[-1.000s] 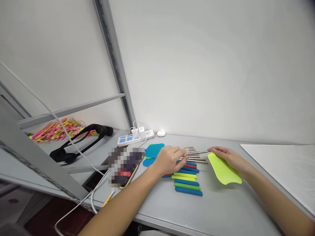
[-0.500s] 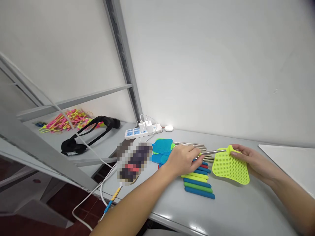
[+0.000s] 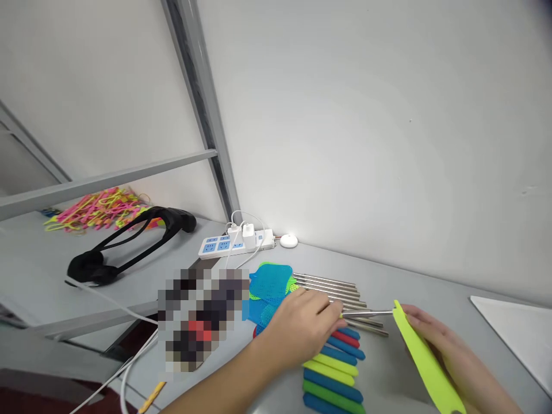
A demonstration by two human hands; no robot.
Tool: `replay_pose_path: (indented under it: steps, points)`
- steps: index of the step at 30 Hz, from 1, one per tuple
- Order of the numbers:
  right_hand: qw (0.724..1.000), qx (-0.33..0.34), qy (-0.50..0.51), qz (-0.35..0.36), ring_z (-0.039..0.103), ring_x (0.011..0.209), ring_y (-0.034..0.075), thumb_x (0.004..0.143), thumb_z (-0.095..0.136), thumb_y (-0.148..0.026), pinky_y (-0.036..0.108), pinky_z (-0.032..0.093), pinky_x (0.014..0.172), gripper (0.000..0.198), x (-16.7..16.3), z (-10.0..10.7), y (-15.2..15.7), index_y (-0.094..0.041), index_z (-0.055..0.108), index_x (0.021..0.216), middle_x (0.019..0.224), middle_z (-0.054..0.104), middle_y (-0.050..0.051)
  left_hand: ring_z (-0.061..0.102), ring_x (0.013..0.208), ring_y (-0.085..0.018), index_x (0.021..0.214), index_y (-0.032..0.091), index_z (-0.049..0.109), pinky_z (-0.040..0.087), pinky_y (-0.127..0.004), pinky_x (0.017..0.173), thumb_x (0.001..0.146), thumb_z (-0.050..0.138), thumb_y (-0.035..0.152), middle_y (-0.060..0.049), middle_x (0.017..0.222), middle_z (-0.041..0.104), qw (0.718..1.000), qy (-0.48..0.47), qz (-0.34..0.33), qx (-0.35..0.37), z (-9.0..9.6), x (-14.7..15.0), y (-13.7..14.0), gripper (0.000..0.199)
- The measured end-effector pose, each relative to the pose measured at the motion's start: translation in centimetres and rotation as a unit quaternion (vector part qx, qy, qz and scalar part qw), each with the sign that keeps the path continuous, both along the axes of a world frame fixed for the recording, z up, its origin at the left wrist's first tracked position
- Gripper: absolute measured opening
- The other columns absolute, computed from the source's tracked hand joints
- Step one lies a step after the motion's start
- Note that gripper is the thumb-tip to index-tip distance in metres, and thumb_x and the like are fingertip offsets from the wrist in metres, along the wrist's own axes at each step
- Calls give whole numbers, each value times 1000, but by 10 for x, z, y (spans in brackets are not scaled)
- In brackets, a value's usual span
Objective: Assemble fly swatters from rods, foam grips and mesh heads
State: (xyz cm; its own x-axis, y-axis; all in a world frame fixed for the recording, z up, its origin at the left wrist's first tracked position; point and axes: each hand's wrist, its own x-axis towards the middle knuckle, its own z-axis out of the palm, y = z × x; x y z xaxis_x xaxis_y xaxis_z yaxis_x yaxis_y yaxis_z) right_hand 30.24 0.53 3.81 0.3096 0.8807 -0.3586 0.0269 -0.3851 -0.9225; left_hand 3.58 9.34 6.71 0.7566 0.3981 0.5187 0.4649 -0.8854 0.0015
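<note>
My left hand (image 3: 299, 322) is closed around the grip end of a telescopic fly swatter, just above the pile. A bit of yellow shows at its fingertips, and a thin metal rod (image 3: 368, 313) runs from there to the right. My right hand (image 3: 444, 351) pinches the neck of the swatter's yellow-green head (image 3: 425, 362), which is turned nearly edge-on. Beneath my left hand lie blue swatter heads (image 3: 271, 283), a row of steel rods (image 3: 330, 284) and several coloured handle grips (image 3: 332, 385) in blue, green, yellow and red.
A white power strip (image 3: 207, 250) with plugged-in chargers and a round white device (image 3: 288, 241) sit against the wall. At left are a black headset-like band (image 3: 144, 247) and a pink-yellow heap (image 3: 101, 210). A blurred-out item (image 3: 207, 322) and a white board (image 3: 517, 328) flank the work area.
The swatter head has rotated from showing its perforated face to nearly edge-on. Both hands still hold the swatter. The camera view has shifted, with the table items appearing lower and farther left.
</note>
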Motion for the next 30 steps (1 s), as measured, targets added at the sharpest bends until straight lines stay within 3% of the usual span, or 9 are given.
replay_pose_path:
  steps: [2, 6, 12, 16, 23, 30]
  points:
    - [997, -14, 61, -34, 70, 73, 30, 71, 65, -61, 38, 55, 55, 52, -4, 6, -2, -36, 64, 118, 95, 75, 6, 52, 69, -16, 98, 18, 60, 37, -31, 63, 99, 47, 27, -1, 77, 57, 1000, -4, 16, -2, 0, -1, 5, 16]
    - [988, 48, 138, -58, 68, 96, 34, 67, 72, -52, 41, 57, 70, 64, -9, 15, -2, -35, 57, 126, 115, 70, 8, 53, 75, -17, 101, 18, 60, 37, -33, 69, 98, 48, 20, -3, 83, 60, 999, -22, 32, -7, 0, -4, 12, 13]
    - [989, 59, 127, -46, 69, 79, 27, 73, 75, -49, 34, 50, 62, 43, 4, 17, 5, -28, 66, 109, 93, 74, 8, 54, 79, -19, 105, 20, 61, 39, -36, 74, 95, 52, 18, -4, 90, 63, 996, -75, 39, -9, 10, -12, 16, 14]
    - [996, 43, 78, -5, 67, 82, 24, 80, 70, -52, 32, 48, 68, 36, 16, 12, 9, -28, 68, 107, 94, 74, 4, 54, 81, -20, 102, 22, 62, 39, -36, 73, 95, 51, 17, -5, 93, 63, 995, -90, 34, -28, 14, -16, 21, 14]
    - [994, 83, 17, 67, 66, 71, 20, 78, 73, -48, 28, 46, 60, 31, 15, 2, 13, -22, 68, 93, 81, 70, 2, 56, 87, -22, 102, 24, 63, 39, -37, 74, 95, 47, 13, -4, 96, 64, 995, -45, 28, -82, 10, -17, 28, 20]
    - [989, 111, 42, 85, 67, 70, 18, 77, 76, -43, 28, 48, 61, 27, 15, -3, 15, -20, 67, 89, 81, 70, 2, 55, 86, -22, 105, 26, 63, 37, -41, 81, 94, 45, 9, -4, 95, 64, 998, -12, 8, -56, 3, -14, 30, 27]
